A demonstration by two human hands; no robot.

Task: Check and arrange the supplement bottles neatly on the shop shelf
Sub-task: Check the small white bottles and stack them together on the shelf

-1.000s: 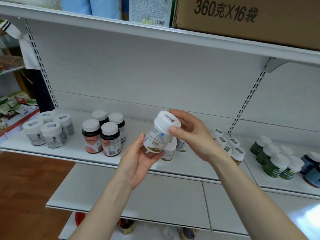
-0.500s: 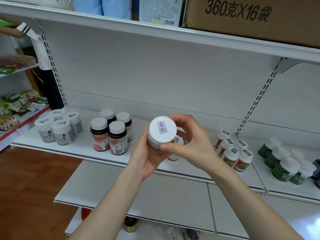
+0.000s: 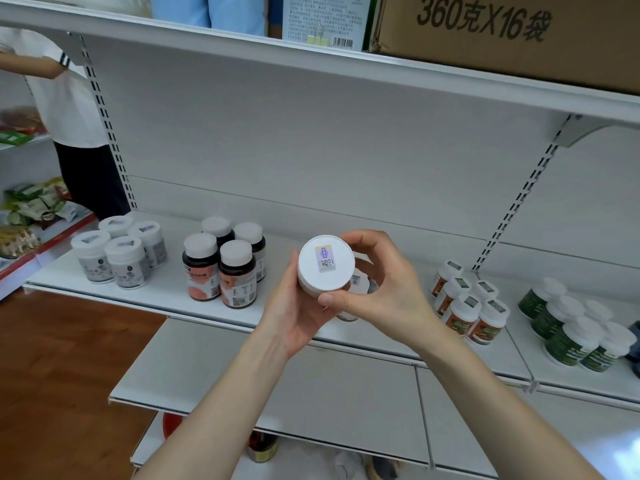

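Both hands held 1 bottle (image 3: pixel 341 275) in front of the shelf (image 3: pixel 166 294), its white cap facing the camera with a sticker (image 3: pixel 326 260) on top. The left hand (image 3: pixel 296 318) cupped the body from below, fingers curled round it. The right hand (image 3: pixel 386 289) pinched the cap's rim between thumb and fingers. Left of the hands stood 4 dark bottles (image 3: pixel 221 270), and further left 4 grey bottles (image 3: pixel 119 256). To the right stood orange-label bottles (image 3: pixel 467 304), then green bottles (image 3: pixel 571 329).

White metal shelving (image 3: pixel 311 150), brown wooden floor (image 3: pixel 52 375), cardboard box (image 3: pixel 519 46) overhead
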